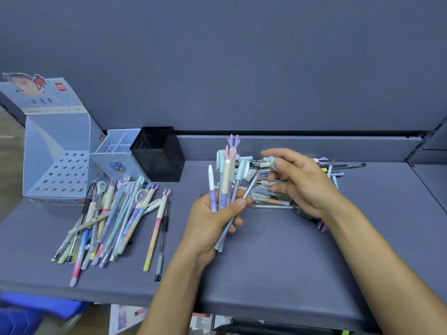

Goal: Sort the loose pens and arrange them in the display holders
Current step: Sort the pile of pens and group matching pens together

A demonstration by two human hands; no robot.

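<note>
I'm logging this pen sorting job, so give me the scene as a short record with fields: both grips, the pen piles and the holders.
left grip: holds a pen bundle, caps up
right grip: pinches a teal-topped pen, blurred, above the right pile
left pile: loose pens lying in front of the holders
display box: punched holes, no pens showing
divided holder: no pens showing
mesh cup: black, no pens showing
desk: grey
</note>
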